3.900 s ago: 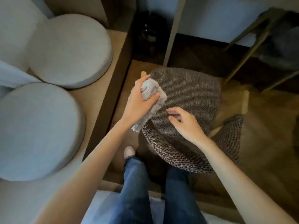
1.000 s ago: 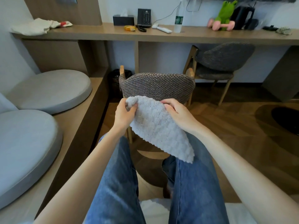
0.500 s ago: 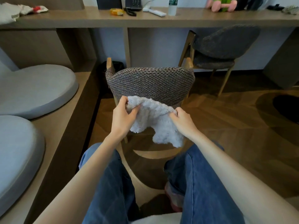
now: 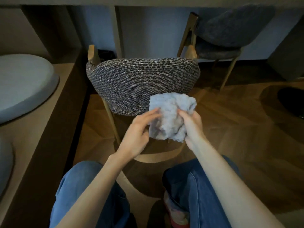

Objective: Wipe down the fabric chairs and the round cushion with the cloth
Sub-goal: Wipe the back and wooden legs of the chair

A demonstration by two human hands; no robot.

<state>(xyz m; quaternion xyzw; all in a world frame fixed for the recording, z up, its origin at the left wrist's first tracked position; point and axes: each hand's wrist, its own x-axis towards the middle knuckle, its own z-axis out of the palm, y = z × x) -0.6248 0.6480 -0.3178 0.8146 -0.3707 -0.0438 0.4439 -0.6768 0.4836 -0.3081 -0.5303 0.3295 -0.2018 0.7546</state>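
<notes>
Both hands' fingers, left hand and right hand, grip bunched cloth against chair back

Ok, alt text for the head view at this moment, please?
The left hand and right hand hold a bunched pale cloth in front of the lower right of the back of the woven chair. A darker chair stands behind it, and a round cushion lies on the ledge at left.

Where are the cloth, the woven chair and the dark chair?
cloth (image 4: 171,112): head view, bunched middle.
woven chair (image 4: 141,83): head view, centre of the backrest.
dark chair (image 4: 235,25): head view, backrest upholstery.
</notes>
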